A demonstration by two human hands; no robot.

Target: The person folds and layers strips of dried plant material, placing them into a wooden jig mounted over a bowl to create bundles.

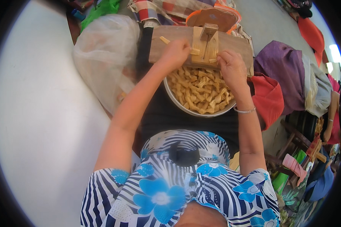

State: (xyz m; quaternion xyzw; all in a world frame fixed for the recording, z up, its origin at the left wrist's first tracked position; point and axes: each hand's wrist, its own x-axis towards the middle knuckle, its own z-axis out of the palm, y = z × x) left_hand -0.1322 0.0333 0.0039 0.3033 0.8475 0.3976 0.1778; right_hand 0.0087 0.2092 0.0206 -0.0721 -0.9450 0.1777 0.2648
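A wooden board [234,41] lies crosswise in front of me, with a small upright wooden block [209,31] and a thin dark blade or rod on a paler middle plate. My left hand [177,55] is closed over the board's left half on a flat tan strip [195,51], whose ends stick out on both sides. At the board's right half, my right hand [232,67] pinches a short tan piece [213,60]. Just below, a round metal bowl [197,113] is heaped with tan knotted strips [202,90]. Fingers partly hide both held pieces.
A whitish translucent plastic bag [106,56] stands at the left, a green bag [105,11] behind it. Checked cloth [159,9] and an orange-rimmed round thing [214,19] lie beyond the board. Purple [278,73] and red cloth [268,98] are at the right. Another person's arm [331,113] shows far right.
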